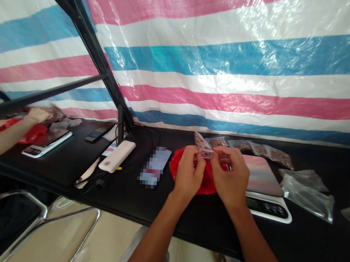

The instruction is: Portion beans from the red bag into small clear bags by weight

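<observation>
Striped sheeting [234, 59] backs a black table [148, 203], head view. Left hand [190, 170] and right hand [231, 177] pinch a small clear bag [203, 144] above a red bag [175, 163]; its closure is unclear. Filled bags [276, 155] lie behind the scale [264, 177]; flat bags [308, 196] remain alongside.

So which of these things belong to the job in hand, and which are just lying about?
Probably part of the job:
small clear bag, pinched in the fingers
red bag below it
scale
filled clear bags behind the scale
flat clear bags beside it

Probably just lying about:
phone
white block, perhaps a power bank
</observation>
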Demonstrator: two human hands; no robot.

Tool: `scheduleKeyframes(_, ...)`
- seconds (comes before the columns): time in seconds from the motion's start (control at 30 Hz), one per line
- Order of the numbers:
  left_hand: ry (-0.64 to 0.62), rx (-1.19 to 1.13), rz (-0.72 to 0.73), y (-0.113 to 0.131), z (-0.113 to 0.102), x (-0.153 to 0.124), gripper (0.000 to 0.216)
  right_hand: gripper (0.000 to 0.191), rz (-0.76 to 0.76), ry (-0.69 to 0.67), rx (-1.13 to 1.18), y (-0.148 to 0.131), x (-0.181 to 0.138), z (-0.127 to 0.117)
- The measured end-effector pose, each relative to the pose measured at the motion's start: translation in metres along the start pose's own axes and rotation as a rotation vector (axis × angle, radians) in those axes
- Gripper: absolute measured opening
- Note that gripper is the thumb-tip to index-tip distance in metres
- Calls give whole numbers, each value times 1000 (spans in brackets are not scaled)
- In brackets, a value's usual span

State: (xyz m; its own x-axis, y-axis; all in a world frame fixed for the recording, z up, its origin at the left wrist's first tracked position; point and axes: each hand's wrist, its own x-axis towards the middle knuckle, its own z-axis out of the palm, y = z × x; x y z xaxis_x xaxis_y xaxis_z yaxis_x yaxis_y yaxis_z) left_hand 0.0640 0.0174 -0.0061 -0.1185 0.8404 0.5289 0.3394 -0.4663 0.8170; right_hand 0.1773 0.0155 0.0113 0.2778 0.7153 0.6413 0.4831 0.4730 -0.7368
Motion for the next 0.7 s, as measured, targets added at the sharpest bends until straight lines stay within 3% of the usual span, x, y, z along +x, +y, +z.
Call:
scheduleKeyframes(0.17, 38, -391, -167, 5, 5, 4, 8, 10, 46, 21, 69, -1, -1, -1)
scheduleKeyframes(0.37, 22, -1020, -656, 10, -5, 17, 21, 14, -115, -144, 39, 1, 0, -5)
scheduleKeyframes(0.47, -57, -1110, -821, 6, -10, 21, 33, 19, -195, -234, 20, 2, 0, -5)
scheduleKeyframes(0.57, -117, -1065, -780, 2, -11, 20, 40, 24, -227, -325, 40, 4, 0, -4)
scheduleKeyframes(0.7, 17, -915, -580, -3, -8, 17, 50, 21, -199, -375, 0, 9, 2, -7)
